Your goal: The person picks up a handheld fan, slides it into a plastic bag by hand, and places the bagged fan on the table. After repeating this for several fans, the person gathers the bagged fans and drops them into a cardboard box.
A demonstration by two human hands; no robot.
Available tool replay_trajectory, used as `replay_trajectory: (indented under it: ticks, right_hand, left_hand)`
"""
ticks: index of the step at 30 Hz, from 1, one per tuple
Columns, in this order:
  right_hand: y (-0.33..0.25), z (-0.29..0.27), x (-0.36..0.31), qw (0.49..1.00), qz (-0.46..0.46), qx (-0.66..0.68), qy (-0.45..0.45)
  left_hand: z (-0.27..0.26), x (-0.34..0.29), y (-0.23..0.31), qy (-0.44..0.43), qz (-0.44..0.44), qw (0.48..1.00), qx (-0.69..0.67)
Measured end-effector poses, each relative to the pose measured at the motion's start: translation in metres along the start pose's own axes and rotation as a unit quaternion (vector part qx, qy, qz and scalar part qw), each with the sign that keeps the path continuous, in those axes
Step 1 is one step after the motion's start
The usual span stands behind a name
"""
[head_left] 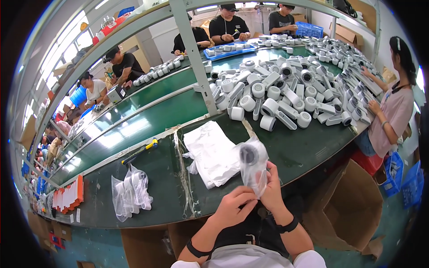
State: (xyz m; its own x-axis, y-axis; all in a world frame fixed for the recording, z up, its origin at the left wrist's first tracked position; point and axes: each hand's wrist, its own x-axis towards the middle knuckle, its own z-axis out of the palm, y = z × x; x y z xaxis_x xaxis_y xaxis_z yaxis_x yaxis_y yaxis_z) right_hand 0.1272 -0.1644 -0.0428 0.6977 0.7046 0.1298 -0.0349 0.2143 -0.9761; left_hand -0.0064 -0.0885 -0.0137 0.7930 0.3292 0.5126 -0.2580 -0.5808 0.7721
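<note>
In front of me, a clear plastic bag (259, 179) encloses a white handheld device (248, 155) with a round head and a dark ring-shaped opening, much like a small hair dryer. My right hand (271, 190) is closed around the bagged device from the right side. At its lower end the fingers of my left hand (237, 203) pinch the bag. Just left of the device lies a stack of white plastic bags (210, 152). Further left, several bagged devices (132, 190) rest together on the dark green table (165, 192).
A large heap of unbagged white devices (286, 94) covers the far right table. A yellow-and-black hammer (140, 151) lies left. An open cardboard box (351, 205) stands by the right edge. A metal post (192, 58) rises ahead; co-workers sit around, one (393, 98) at right.
</note>
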Motion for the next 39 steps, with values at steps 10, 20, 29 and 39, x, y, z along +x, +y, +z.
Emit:
replay_trajectory:
  ticks: [10, 20, 29, 39]
  right_hand:
    - [-0.003, 0.012, 0.0, 0.98, 0.086, 0.181, 0.002]
    - [-0.021, 0.029, -0.005, 0.955, 0.18, 0.235, -0.028]
    - [-0.035, 0.026, -0.008, 0.906, 0.303, 0.267, -0.124]
    - [-0.048, 0.03, -0.002, 0.923, 0.251, 0.287, -0.046]
  left_hand:
    - [0.0, 0.009, -0.029, 0.093, 0.073, 0.984, 0.132]
    - [0.008, 0.009, -0.041, 0.333, -0.105, 0.911, -0.22]
    - [-0.008, 0.018, -0.047, 0.354, 0.011, 0.935, 0.027]
    - [-0.018, 0.008, -0.046, 0.303, 0.081, 0.941, 0.124]
